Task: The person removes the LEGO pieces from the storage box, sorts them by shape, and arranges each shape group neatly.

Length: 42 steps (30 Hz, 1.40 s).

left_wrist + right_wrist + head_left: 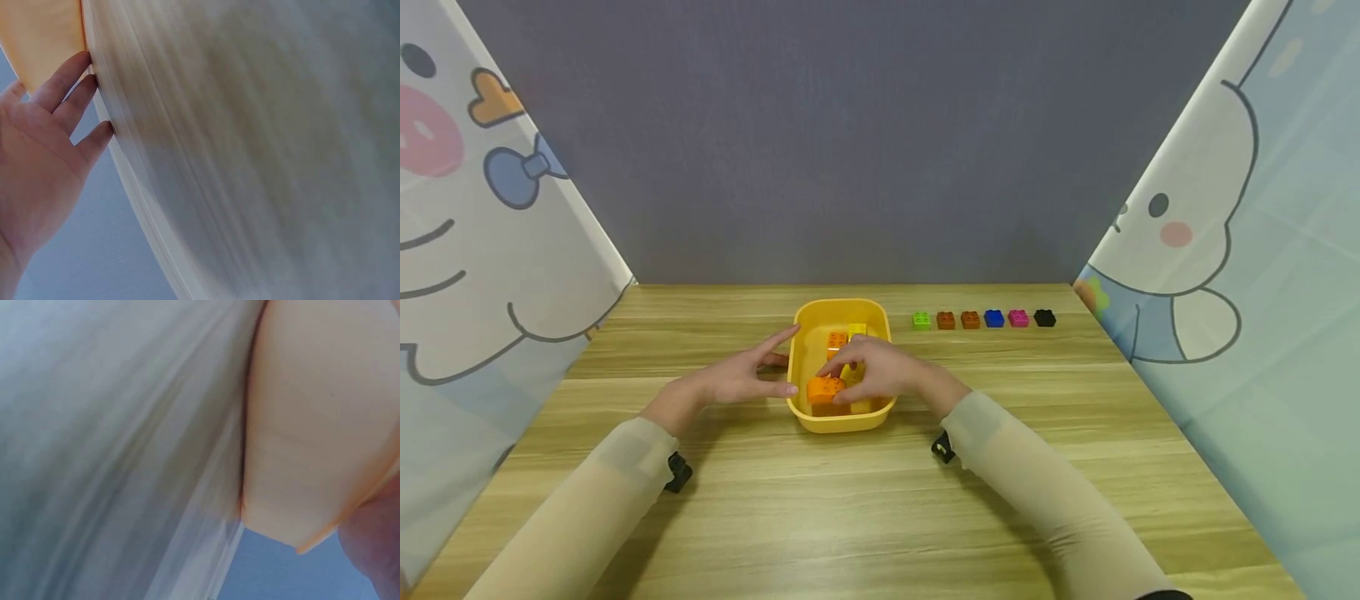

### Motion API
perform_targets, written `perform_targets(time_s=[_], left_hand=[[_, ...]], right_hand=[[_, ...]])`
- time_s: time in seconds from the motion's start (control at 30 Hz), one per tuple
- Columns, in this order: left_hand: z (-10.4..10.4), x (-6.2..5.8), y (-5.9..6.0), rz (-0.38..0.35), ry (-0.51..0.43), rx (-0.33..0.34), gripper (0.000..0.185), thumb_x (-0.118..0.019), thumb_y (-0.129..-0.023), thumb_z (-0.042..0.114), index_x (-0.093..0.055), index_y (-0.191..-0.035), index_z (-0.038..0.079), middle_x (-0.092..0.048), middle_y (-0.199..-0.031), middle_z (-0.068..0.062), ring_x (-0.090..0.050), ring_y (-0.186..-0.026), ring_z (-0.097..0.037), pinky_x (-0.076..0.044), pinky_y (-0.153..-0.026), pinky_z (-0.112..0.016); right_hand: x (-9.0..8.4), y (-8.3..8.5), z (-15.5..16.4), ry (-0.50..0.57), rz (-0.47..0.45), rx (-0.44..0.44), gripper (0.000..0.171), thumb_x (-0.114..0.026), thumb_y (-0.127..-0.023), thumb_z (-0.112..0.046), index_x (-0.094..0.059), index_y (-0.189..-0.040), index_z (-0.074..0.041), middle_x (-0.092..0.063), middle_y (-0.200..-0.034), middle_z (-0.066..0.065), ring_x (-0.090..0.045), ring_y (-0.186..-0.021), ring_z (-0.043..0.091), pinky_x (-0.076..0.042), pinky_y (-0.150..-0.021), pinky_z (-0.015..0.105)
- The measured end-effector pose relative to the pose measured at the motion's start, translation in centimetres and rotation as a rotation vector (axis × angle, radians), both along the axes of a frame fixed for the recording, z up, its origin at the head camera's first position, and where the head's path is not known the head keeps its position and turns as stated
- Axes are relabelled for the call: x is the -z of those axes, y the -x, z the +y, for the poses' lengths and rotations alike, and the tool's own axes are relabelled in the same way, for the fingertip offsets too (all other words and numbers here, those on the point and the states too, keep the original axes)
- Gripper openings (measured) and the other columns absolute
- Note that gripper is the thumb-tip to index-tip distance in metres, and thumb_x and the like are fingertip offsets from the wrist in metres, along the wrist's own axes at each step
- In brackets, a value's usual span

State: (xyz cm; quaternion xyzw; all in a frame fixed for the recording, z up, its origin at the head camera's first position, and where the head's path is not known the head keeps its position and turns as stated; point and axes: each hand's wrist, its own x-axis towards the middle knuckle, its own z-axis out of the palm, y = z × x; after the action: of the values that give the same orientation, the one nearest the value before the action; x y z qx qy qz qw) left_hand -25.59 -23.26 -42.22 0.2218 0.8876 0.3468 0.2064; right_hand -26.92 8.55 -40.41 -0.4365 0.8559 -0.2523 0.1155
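A yellow plastic bin (pixel 842 424) stands on the table with several toy bricks inside. My right hand (pixel 880 368) reaches in over its right rim, thumb and index finger bent around an orange brick (pixel 824 388) near the front. A second orange brick (pixel 837 342) and a yellow brick (pixel 857 330) lie farther back, partly covered by that hand. Beside the bin's left wall is my left hand (pixel 741 377), its fingers spread and its fingertips right at the wall. The left wrist view shows this hand (pixel 47 147) with the fingers extended. Only the bin's outer wall (pixel 319 419) and part of the hand show in the right wrist view.
To the right of the bin, a row of small bricks runs along the back of the table: green (pixel 921 321), two brown, blue (pixel 994 318), pink (pixel 1018 318) and black (pixel 1045 317). A grey panel (pixel 850 142) rises behind the table (pixel 820 508), with cartoon-printed sheets on both sides.
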Motion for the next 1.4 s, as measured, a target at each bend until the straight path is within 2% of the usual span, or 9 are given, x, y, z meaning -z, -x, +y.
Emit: perform_targets(time_s=[0.27,0.43,0.63,0.77,0.9,1.03,1.27,1.4], left_hand=[[0.0,-0.1,-0.1,-0.005,-0.014,-0.002,0.111,-0.079,-0.098,0.059,-0.003,-0.177,0.042,-0.052,-0.167,-0.022,-0.040,-0.158,-0.053,-0.030,-0.123,-0.080],[0.0,-0.3,-0.2,-0.013,-0.024,-0.009,0.111,-0.080,-0.097,0.058,-0.004,-0.177,0.041,-0.050,-0.168,-0.022,-0.040,-0.159,-0.053,-0.031,-0.124,-0.079],[0.0,-0.2,-0.2,-0.019,-0.027,-0.011,0.112,-0.080,-0.098,0.057,-0.003,-0.177,0.041,-0.049,-0.169,-0.023,-0.039,-0.159,-0.053,-0.031,-0.124,-0.079],[0.0,-0.1,-0.1,-0.010,-0.017,-0.005,0.112,-0.079,-0.098,0.058,-0.003,-0.177,0.041,-0.048,-0.169,-0.023,-0.038,-0.159,-0.054,-0.032,-0.123,-0.081],[0.0,-0.1,0.0,-0.005,-0.017,-0.004,0.112,-0.080,-0.097,0.059,-0.002,-0.177,0.043,-0.048,-0.169,-0.023,-0.038,-0.159,-0.054,-0.031,-0.123,-0.081],[0.1,-0.1,0.0,-0.004,-0.017,-0.002,0.112,-0.080,-0.097,0.058,-0.002,-0.177,0.043,-0.048,-0.170,-0.024,-0.038,-0.160,-0.053,-0.030,-0.124,-0.080],[0.1,-0.1,0.1,-0.009,-0.023,-0.002,0.113,-0.080,-0.097,0.058,-0.002,-0.177,0.043,-0.048,-0.170,-0.023,-0.038,-0.160,-0.053,-0.029,-0.125,-0.080],[0.1,-0.1,0.0,-0.007,-0.022,-0.002,0.112,-0.080,-0.098,0.057,-0.002,-0.177,0.042,-0.049,-0.169,-0.023,-0.039,-0.159,-0.053,-0.029,-0.125,-0.080]], right_hand=[[-1.2,0.1,1.8,0.196,-0.061,0.059,0.042,-0.086,-0.095,-0.029,-0.078,-0.136,-0.024,-0.075,-0.127,-0.005,-0.062,-0.117,0.017,-0.051,-0.104,0.039],[-2.4,-0.2,3.4,0.239,-0.030,0.069,0.040,-0.083,-0.097,-0.025,-0.078,-0.136,-0.022,-0.074,-0.129,-0.001,-0.062,-0.116,0.018,-0.053,-0.104,0.045],[-2.8,-0.8,5.6,0.278,-0.022,0.093,0.040,-0.083,-0.097,-0.019,-0.078,-0.136,-0.017,-0.071,-0.131,0.004,-0.060,-0.113,0.030,-0.053,-0.095,0.061],[-2.6,-1.0,7.5,0.287,0.022,0.126,0.040,-0.084,-0.096,-0.017,-0.078,-0.136,-0.018,-0.071,-0.128,0.004,-0.059,-0.107,0.033,-0.052,-0.088,0.049],[-2.4,-1.2,9.6,0.278,0.035,0.184,0.041,-0.085,-0.096,-0.016,-0.078,-0.137,-0.019,-0.071,-0.126,0.003,-0.055,-0.103,0.026,-0.046,-0.085,0.039],[-2.2,-1.2,11.8,0.254,0.022,0.251,0.043,-0.084,-0.097,-0.017,-0.077,-0.139,-0.019,-0.069,-0.126,0.004,-0.054,-0.102,0.023,-0.046,-0.085,0.040],[-1.0,-0.5,14.7,0.224,-0.014,0.331,0.044,-0.083,-0.098,-0.016,-0.075,-0.141,-0.017,-0.068,-0.126,0.008,-0.057,-0.106,0.037,-0.050,-0.089,0.052],[-0.2,0.1,15.7,0.206,-0.029,0.352,0.044,-0.082,-0.098,-0.014,-0.075,-0.142,-0.015,-0.066,-0.121,0.008,-0.054,-0.102,0.031,-0.049,-0.087,0.050]])
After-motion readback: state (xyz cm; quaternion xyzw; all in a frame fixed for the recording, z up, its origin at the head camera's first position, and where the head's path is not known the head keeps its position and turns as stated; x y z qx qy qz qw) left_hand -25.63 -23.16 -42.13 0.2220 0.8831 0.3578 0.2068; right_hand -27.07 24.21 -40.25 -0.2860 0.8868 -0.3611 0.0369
